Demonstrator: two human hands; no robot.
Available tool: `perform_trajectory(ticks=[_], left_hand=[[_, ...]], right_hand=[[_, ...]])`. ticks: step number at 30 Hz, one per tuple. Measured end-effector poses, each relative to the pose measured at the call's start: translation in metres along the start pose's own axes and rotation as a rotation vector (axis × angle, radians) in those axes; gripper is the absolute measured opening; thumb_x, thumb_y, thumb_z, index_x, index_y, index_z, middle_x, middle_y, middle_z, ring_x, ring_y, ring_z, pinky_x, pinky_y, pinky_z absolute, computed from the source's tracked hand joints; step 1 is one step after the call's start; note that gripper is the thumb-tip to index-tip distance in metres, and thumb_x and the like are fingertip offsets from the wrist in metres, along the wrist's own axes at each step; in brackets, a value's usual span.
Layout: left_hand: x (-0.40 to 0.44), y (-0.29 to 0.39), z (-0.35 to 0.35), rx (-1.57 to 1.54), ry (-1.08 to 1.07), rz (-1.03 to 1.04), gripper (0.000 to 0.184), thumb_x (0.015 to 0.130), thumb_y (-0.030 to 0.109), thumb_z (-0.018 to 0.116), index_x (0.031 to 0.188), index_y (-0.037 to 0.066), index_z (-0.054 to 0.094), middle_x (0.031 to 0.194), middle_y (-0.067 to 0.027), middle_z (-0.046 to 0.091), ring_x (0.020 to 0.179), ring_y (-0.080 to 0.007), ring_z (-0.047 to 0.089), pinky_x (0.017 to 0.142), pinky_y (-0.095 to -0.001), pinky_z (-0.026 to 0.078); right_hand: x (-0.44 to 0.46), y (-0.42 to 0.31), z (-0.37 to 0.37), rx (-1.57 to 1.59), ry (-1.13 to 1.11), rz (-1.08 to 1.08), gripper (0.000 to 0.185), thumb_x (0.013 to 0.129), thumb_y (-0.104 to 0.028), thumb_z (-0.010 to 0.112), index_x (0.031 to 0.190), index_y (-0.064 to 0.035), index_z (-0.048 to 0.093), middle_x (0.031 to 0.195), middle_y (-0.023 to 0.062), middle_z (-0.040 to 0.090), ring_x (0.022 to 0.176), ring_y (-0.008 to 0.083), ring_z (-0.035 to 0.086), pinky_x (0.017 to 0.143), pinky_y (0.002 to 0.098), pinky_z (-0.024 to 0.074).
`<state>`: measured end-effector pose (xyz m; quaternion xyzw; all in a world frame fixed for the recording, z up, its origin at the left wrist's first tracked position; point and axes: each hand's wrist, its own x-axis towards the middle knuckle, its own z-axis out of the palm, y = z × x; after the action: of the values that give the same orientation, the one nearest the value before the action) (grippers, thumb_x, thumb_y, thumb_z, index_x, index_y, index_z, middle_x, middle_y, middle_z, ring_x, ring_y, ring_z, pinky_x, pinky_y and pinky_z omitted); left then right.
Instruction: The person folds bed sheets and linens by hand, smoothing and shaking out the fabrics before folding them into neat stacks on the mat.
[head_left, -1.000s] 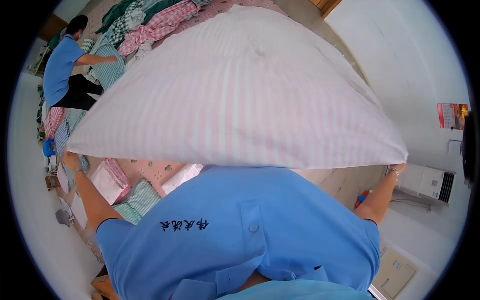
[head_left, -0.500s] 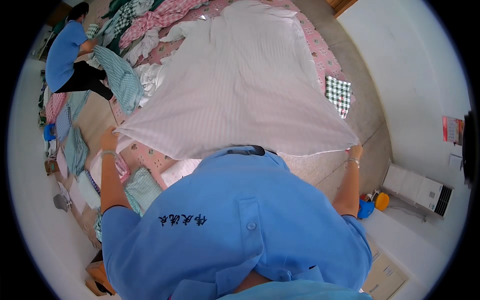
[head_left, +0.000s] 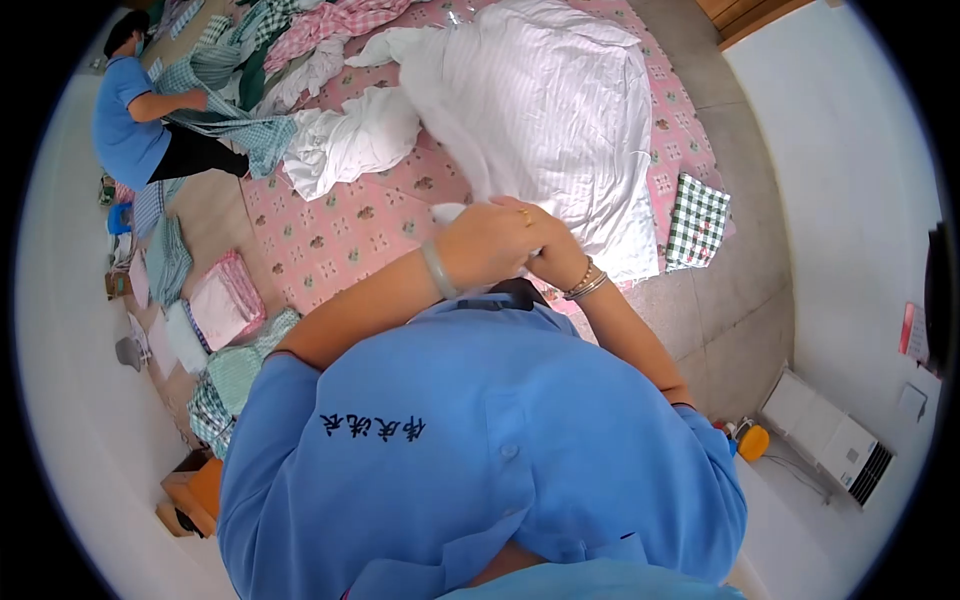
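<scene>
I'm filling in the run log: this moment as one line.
left hand: against right hand | striped sheet: on pink patterned mat, reaching hands | grip: hidden | green-and-white checked cloth: folded, right of sheet

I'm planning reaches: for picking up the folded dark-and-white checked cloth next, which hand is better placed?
Probably the right hand: the checked cloth lies on that side, nearer to it than to the left hand. Both hands meet at the striped sheet, so it may need freeing first.

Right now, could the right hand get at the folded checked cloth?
Probably, with a lean or step: the folded checked cloth lies uncovered beside the striped white sheet, though the right hand seems to hold that sheet.
</scene>
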<state>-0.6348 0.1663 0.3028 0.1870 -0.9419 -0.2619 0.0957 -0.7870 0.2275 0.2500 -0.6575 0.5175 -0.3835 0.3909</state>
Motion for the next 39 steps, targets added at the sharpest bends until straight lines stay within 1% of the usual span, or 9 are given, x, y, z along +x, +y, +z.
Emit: perform_trajectory(ticks=[3,5,10,12,15,21,25,34,39], left_hand=[[0.030,-0.011,-0.003,-0.043,0.323,0.002,0.017,0.066,0.008,0.055,0.083,0.009,0.055,0.075,-0.0098,0.054,0.069,-0.0237,0.053,0.061,-0.0324,0.043],[0.037,-0.036,0.005,-0.142,0.272,-0.056,0.017,0.066,0.008,0.055,0.083,0.008,0.055,0.075,-0.0095,0.054,0.069,-0.0236,0.053,0.062,-0.0321,0.043],[0.076,-0.011,0.002,-0.708,0.266,-0.315,0.018,0.066,0.006,0.055,0.084,0.008,0.054,0.074,-0.0080,0.054,0.066,-0.0236,0.053,0.059,-0.0316,0.043],[0.100,0.014,-0.013,-0.137,0.269,0.122,0.016,0.070,0.010,0.057,0.085,0.008,0.054,0.072,-0.0064,0.053,0.062,-0.0224,0.052,0.054,-0.0303,0.042],[0.126,0.020,-0.011,-0.027,0.183,0.339,0.018,0.069,0.014,0.060,0.086,0.009,0.054,0.071,-0.0047,0.053,0.059,-0.0225,0.052,0.050,-0.0291,0.041],[0.158,-0.015,-0.009,-0.458,0.451,0.247,0.026,0.067,0.010,0.062,0.092,0.007,0.053,0.085,-0.0086,0.055,0.081,-0.0269,0.053,0.074,-0.0347,0.040],[0.162,-0.100,0.030,-0.468,0.174,0.157,0.025,0.071,0.005,0.057,0.095,0.006,0.052,0.091,-0.0102,0.054,0.088,-0.0271,0.050,0.082,-0.0369,0.035],[0.219,-0.191,-0.015,-0.682,0.367,0.300,0.034,0.070,0.003,0.051,0.104,0.009,0.053,0.098,-0.0088,0.053,0.091,-0.0241,0.049,0.083,-0.0360,0.033],[0.223,-0.199,-0.016,-0.517,0.005,0.340,0.050,0.057,0.006,0.057,0.107,0.010,0.051,0.106,-0.0075,0.051,0.100,-0.0238,0.045,0.091,-0.0430,0.027]], right_hand=[[0.004,0.001,-0.034,0.196,-0.001,0.094,0.035,0.068,0.000,0.047,0.103,-0.0020,0.052,0.091,0.0095,0.057,0.084,0.0190,0.053,0.074,0.0272,0.0414],[-0.004,0.008,-0.058,0.354,0.034,0.232,0.034,0.070,0.003,0.037,0.099,-0.0006,0.054,0.079,0.0028,0.056,0.069,0.0073,0.049,0.064,0.0199,0.0397],[-0.009,-0.003,-0.109,0.274,0.089,0.263,0.029,0.070,0.002,0.046,0.097,-0.0002,0.053,0.075,0.0030,0.054,0.065,0.0102,0.049,0.061,0.0216,0.0401],[0.003,-0.030,-0.122,-0.063,0.257,-0.090,0.026,0.069,0.001,0.053,0.095,-0.0001,0.053,0.077,0.0072,0.054,0.065,0.0160,0.051,0.062,0.0230,0.0415],[-0.001,-0.016,-0.134,-0.028,0.252,-0.089,0.027,0.070,-0.001,0.056,0.096,0.0001,0.051,0.079,0.0107,0.054,0.068,0.0204,0.053,0.064,0.0248,0.0423],[0.006,-0.012,-0.138,0.352,0.544,0.189,0.011,0.085,-0.008,0.046,0.091,-0.0016,0.052,0.079,0.0002,0.054,0.072,0.0044,0.046,0.065,0.0181,0.0383],[0.040,-0.026,-0.150,0.351,0.745,0.175,0.012,0.083,-0.011,0.052,0.091,-0.0013,0.053,0.080,-0.0019,0.053,0.072,0.0031,0.044,0.066,0.0168,0.0358],[0.119,-0.071,-0.175,-0.055,0.971,-0.042,0.013,0.085,-0.005,0.043,0.094,0.0016,0.049,0.094,0.0050,0.051,0.084,0.0085,0.045,0.077,0.0216,0.0341],[0.132,-0.097,-0.157,0.301,1.107,0.131,0.015,0.087,-0.009,0.037,0.095,0.0019,0.043,0.092,0.0087,0.050,0.082,0.0110,0.045,0.077,0.0253,0.0355]])
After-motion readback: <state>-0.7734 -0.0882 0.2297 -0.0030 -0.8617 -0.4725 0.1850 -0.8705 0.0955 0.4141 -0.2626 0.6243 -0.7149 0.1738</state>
